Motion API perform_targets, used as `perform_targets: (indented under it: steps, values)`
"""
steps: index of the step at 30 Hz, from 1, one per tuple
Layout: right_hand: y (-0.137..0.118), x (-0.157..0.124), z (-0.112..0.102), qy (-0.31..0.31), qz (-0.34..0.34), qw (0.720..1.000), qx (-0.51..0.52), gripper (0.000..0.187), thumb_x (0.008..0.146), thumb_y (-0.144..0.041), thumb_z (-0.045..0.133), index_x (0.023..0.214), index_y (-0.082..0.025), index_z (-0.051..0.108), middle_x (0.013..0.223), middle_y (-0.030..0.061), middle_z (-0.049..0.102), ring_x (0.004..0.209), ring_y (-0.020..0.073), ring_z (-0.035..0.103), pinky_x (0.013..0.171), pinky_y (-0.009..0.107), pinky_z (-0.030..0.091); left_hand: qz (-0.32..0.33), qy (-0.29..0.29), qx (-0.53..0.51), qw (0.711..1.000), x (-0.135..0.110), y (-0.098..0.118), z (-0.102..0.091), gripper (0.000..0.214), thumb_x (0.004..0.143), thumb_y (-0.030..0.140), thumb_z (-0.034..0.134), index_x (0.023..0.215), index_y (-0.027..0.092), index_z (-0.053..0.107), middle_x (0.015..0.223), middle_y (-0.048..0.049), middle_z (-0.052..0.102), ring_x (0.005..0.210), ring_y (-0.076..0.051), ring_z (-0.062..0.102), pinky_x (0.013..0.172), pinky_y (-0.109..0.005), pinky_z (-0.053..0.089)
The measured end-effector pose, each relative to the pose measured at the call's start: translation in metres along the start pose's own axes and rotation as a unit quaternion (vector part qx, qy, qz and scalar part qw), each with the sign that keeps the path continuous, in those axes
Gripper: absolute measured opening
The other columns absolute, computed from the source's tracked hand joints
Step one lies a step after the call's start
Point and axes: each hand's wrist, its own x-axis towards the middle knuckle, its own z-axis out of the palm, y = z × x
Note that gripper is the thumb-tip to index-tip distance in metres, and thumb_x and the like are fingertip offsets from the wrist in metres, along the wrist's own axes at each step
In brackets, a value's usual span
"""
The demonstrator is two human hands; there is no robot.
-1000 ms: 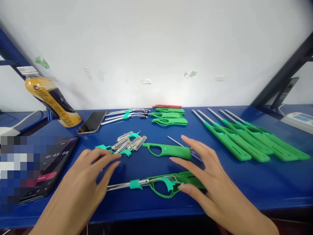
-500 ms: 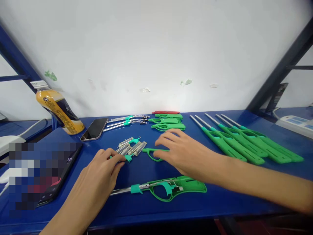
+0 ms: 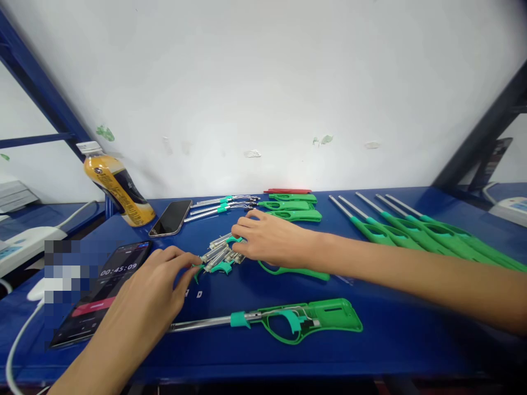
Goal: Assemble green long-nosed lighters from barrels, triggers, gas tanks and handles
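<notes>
Both hands (image 3: 162, 280) (image 3: 272, 237) palm-down at the pile (image 3: 218, 255)

Passage: smooth blue tabletop (image 3: 234, 293) between piled small translucent parts (image 3: 217, 255) and open green plastic lighter shell (image 3: 340, 315); obstruction: bare right forearm (image 3: 379, 263), crossing before long-barrelled green lighters (image 3: 450, 248).

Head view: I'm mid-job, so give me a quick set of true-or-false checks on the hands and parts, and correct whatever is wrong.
1. The right hand is at the pile of small parts. True.
2. The left hand has its fingertips on the bottle. False: they are at a teal piece by the pile's left edge.
3. The open green casing near the front edge has a teal trigger lying in it. True.
4. The red strip lies in front of the nearby green casings. False: it lies behind them, next to the wall.
</notes>
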Motion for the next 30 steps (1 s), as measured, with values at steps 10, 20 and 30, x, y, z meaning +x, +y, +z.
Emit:
perform_targets:
  steps: [10,20,30]
  values:
    - [-0.001,0.005,0.009,0.021,-0.019,0.999,-0.040,0.015,0.106,-0.009,0.053,0.107,-0.017,0.066,0.108,0.0088,0.068,0.105,0.0240,0.061,0.090,0.040,0.047,0.013,-0.055,-0.037,0.998,-0.014,-0.007,-0.030,0.029,0.095,0.046,0.056,0.092,0.031,0.080,0.095,-0.0033,0.079,0.090,-0.026,0.075,0.083,-0.036,0.056]
    - [0.003,0.006,0.010,0.058,-0.065,0.994,-0.064,0.024,0.109,-0.009,0.045,0.098,-0.016,0.065,0.098,0.0053,0.069,0.094,0.0201,0.062,0.088,0.037,0.047,0.044,-0.108,-0.062,0.991,-0.018,-0.004,-0.007,0.025,0.097,0.026,0.052,0.090,0.029,0.075,0.092,-0.0011,0.074,0.085,-0.019,0.074,0.076,-0.025,0.054]
    - [0.018,-0.008,-0.010,0.099,0.018,0.994,-0.040,0.007,0.105,-0.024,0.059,0.107,-0.018,0.059,0.097,0.0029,0.073,0.090,0.0192,0.065,0.095,0.038,0.046,0.059,-0.055,-0.008,0.997,-0.020,0.020,-0.009,0.032,0.102,0.023,0.042,0.087,0.028,0.070,0.093,-0.0038,0.071,0.079,-0.019,0.074,0.070,-0.025,0.054]
